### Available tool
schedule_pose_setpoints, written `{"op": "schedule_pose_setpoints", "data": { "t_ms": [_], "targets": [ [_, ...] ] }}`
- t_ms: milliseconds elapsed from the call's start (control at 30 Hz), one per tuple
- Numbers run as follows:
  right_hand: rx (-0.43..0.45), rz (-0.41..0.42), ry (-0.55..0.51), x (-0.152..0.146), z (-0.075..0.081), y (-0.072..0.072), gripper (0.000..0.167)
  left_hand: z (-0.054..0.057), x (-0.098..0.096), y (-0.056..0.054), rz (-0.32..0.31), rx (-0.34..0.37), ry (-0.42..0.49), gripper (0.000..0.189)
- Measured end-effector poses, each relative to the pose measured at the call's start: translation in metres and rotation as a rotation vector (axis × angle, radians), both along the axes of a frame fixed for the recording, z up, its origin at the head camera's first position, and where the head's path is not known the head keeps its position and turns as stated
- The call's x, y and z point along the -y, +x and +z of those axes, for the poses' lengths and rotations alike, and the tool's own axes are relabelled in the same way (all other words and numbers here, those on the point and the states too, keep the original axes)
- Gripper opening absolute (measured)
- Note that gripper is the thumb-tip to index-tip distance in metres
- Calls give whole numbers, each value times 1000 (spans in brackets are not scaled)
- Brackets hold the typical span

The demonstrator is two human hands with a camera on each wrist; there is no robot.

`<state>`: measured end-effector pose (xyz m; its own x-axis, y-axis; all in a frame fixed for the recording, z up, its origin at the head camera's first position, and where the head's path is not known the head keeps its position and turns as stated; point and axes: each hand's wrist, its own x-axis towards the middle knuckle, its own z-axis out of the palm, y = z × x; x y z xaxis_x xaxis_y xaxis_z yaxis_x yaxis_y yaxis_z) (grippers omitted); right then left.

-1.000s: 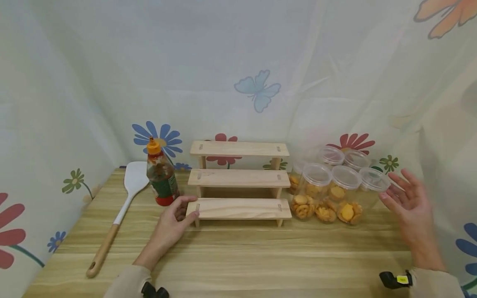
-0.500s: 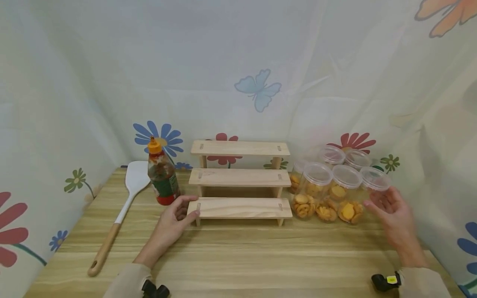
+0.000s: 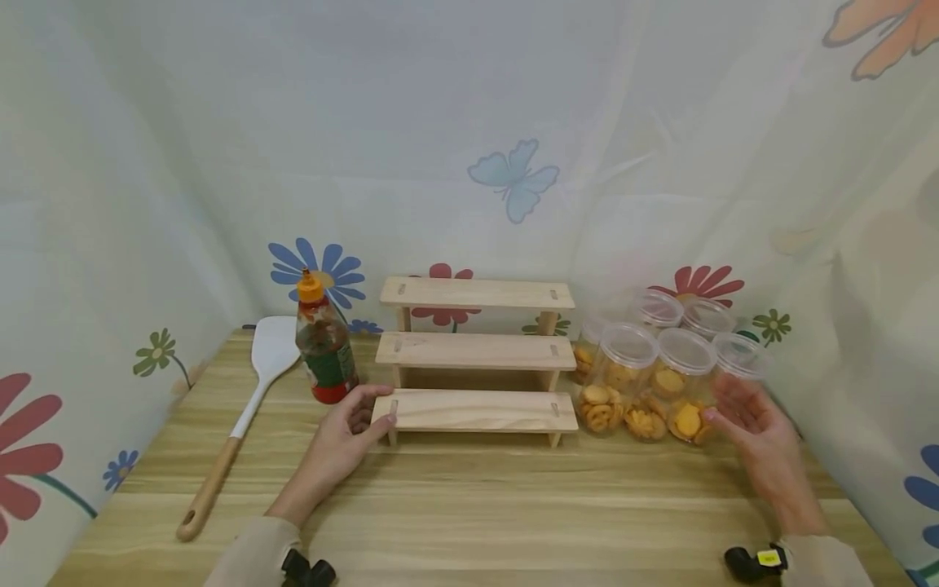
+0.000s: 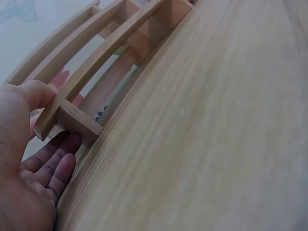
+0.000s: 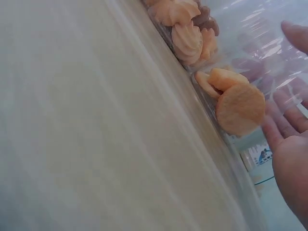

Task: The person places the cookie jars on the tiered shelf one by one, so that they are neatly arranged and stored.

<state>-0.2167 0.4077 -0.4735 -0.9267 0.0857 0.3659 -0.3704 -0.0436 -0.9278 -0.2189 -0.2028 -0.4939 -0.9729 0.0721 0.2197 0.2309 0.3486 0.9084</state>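
A three-tier wooden display rack (image 3: 477,410) stands on the table. My left hand (image 3: 332,448) grips the left end of its lowest tier. In the left wrist view the thumb lies along the board (image 4: 86,72), with the other fingers beside the leg below. Right of the rack, several clear lidded jars (image 3: 627,346) of cookies stand close together. My right hand (image 3: 763,448) is at the right side of this group, fingers loosely spread. In the right wrist view its fingers reach around the far side of a jar holding round cookies (image 5: 240,109), thumb apart.
A sauce bottle (image 3: 328,350) with a yellow cap stands left of the rack. Beside it lies a white turner (image 3: 273,346) with a wooden handle. A flower-printed curtain (image 3: 411,122) hangs behind and around the table (image 3: 513,505).
My right hand has moved left, from beyond the jars to right beside the front right one. The left hand keeps its hold on the rack, which has not moved.
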Motion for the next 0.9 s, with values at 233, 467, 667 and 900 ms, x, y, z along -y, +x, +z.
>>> {"op": "schedule_pose_setpoints", "data": {
  "t_ms": [233, 467, 667, 900],
  "targets": [
    [7, 20, 29, -2, -9, -2, 62, -1, 0, -1, 2, -1, -2, 39],
    [21, 3, 64, -2, -13, -3, 62, -1, 0, -1, -2, -5, -5, 40],
    [41, -18, 78, -2, -13, -3, 59, -1, 0, -1, 0, -5, -8, 40],
    [63, -41, 74, -3, -10, -2, 57, -2, 0, -2, 3, 1, -8, 40]
  ]
}}
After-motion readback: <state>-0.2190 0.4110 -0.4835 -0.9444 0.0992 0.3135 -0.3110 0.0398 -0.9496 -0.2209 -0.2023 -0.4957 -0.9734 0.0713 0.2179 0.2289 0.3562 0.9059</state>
